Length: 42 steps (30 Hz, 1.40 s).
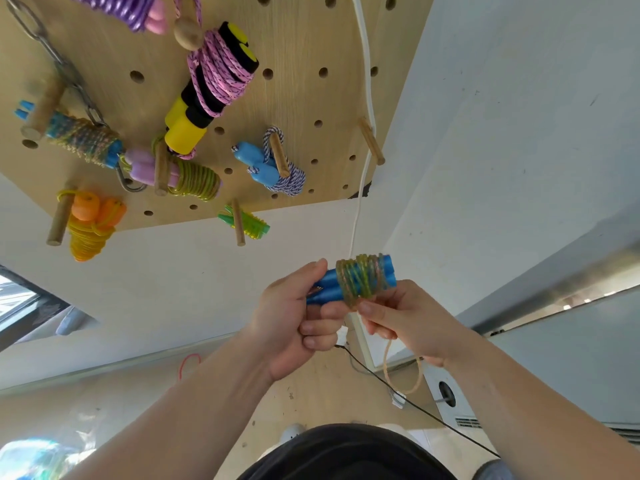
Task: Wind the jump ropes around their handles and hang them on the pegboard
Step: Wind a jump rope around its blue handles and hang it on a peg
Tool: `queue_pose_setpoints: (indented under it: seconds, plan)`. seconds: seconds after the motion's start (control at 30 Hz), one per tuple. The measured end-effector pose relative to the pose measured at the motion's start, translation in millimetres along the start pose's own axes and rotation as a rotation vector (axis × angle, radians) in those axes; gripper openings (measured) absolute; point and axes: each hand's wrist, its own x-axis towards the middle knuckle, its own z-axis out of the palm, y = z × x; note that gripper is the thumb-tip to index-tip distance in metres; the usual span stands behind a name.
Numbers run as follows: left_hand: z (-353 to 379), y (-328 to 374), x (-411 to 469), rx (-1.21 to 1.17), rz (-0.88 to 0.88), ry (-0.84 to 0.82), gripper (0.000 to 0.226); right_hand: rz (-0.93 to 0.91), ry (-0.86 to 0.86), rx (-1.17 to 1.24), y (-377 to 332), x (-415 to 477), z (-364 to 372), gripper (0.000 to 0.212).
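Dark clothing (pixel 346 452) fills the bottom of the head view, and two bare forearms (pixel 194 393) reach up from it. The left hand (pixel 294 313) is clenched around the bare ends of the paired blue handles (pixel 329 285), thumb on top and fingers curled beneath. The right hand (pixel 408 320) pinches the yellow-green rope (pixel 362 280) at the underside of the coil. A loose tail loop (pixel 384 363) hangs below its palm.

The bundle is held in the air, well below the pegboard (pixel 311 98), not yet hung. To finish well, the coil likely needs pinning tight while the tail is tucked under a turn, leaving a loop for hanging. A bare peg (pixel 372 142) near the pegboard's right edge looks free. Other wound ropes (pixel 214 74) occupy pegs to its left.
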Motion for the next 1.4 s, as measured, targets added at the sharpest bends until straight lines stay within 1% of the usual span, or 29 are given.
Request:
queue_pose_setpoints:
  seconds: [0.07,0.13,0.2,0.27,0.33,0.37,0.4,0.47,0.53,0.6,0.63,0.73,0.8,0.83,0.9,0.97,1.0,1.07,1.13,1.2,1.3,1.4]
  plan:
    - [-6,0,-6,0.211,-0.039,-0.072,0.028,0.058,-0.138,-0.215,-5,4,-15,0.022]
    - [-10,-5,-10,0.453,-0.077,-0.111,0.027,0.105,-0.254,-0.464,-13,11,-25,0.017]
    - [-11,-14,-10,0.659,-0.125,-0.105,0.024,0.153,-0.36,-0.634,-21,21,-26,0.014]
    - [-13,-23,-7,0.865,-0.119,-0.052,0.022,0.191,-0.394,-0.737,-28,31,-23,0.01]
    - [-17,-30,-2,1.049,-0.046,0.033,0.02,0.176,-0.375,-0.837,-35,40,-15,0.007]
    - [-19,-33,1,1.088,-0.001,0.089,0.02,0.158,-0.353,-0.881,-39,43,-9,0.006]
    - [-22,-35,4,1.081,0.038,0.153,0.019,0.138,-0.317,-0.926,-41,46,-3,0.005]
    - [-26,-36,10,1.019,0.09,0.266,0.017,0.081,-0.2,-1.017,-44,51,11,0.011]
    - [-27,-34,17,1.04,0.13,0.328,0.016,0.044,-0.068,-1.071,-40,53,20,0.016]
    - [-27,-32,24,1.066,0.151,0.35,0.017,0.04,0.025,-1.067,-34,54,25,0.02]
    - [-28,-31,27,1.066,0.147,0.355,0.018,0.049,0.045,-1.044,-32,54,26,0.022]
    - [-36,-30,34,1.087,0.09,0.374,0.019,0.079,0.043,-0.95,-29,52,26,0.027]
    - [-43,-31,37,1.059,0.076,0.423,0.021,0.053,0.06,-0.928,-29,48,28,0.028]
    - [-44,-31,38,1.008,0.086,0.461,0.022,0.022,0.087,-0.916,-27,46,31,0.026]
    - [-44,-29,39,0.842,0.12,0.528,0.025,-0.051,0.186,-0.842,-22,39,37,0.021]
    - [-39,-25,41,0.669,0.152,0.546,0.025,-0.118,0.296,-0.704,-16,31,44,0.016]
    - [-36,-24,41,0.598,0.162,0.539,0.024,-0.159,0.337,-0.675,-12,28,46,0.015]
    - [-28,-24,41,0.474,0.178,0.515,0.023,-0.241,0.383,-0.717,-7,22,49,0.016]
    - [-21,-25,39,0.343,0.196,0.482,0.023,-0.301,0.399,-0.753,-5,17,51,0.013]
    - [-15,-23,37,0.204,0.206,0.44,0.023,-0.363,0.415,-0.716,-2,14,49,0.015]
    - [-8,-18,31,0.015,0.176,0.348,0.026,-0.489,0.454,-0.62,0,10,45,0.025]
    - [-4,-14,24,-0.068,0.116,0.294,0.028,-0.625,0.482,-0.646,2,7,44,0.024]
